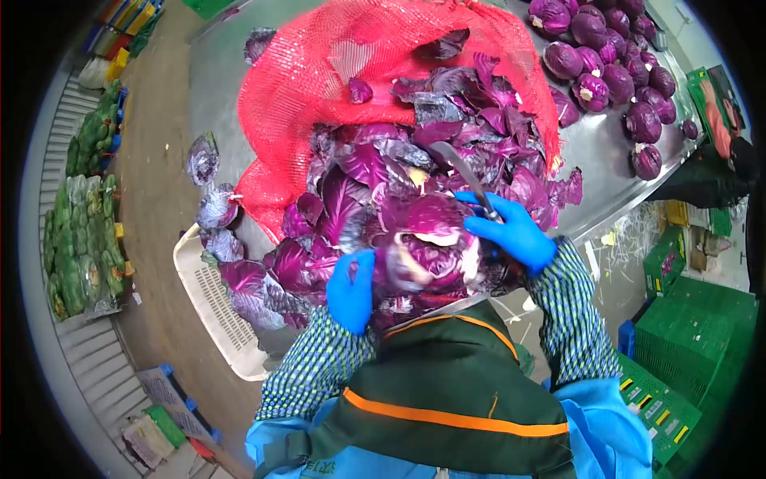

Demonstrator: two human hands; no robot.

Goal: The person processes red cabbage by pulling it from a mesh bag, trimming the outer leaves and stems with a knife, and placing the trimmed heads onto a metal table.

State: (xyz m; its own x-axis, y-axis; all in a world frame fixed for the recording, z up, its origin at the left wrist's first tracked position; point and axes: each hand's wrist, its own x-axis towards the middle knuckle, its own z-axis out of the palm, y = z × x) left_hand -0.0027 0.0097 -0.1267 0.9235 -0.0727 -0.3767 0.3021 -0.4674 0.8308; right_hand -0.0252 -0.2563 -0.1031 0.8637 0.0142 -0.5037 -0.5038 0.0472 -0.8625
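My right hand [515, 235], in a blue glove, is closed around the handle of a knife [461, 169]. Its curved dark blade points up and left over the leaves. Just left of that hand, near my apron, lies a red cabbage [435, 243] with pale cut patches and a blurred left side. My left hand [351, 291], also gloved, is beside the cabbage, its thumb and fingers a little apart with purple showing between them. A blurred leaf [359, 230] is just above it. Loose purple leaves [347, 195] are heaped around both hands.
A red mesh bag [279, 120] spreads behind the leaf heap on the metal table [594, 172]. Many red cabbages [590, 92] are at the right. A white crate [215, 307] sits at the left, green crates [698, 327] at the right. Bagged green vegetables [84, 239] line the left wall.
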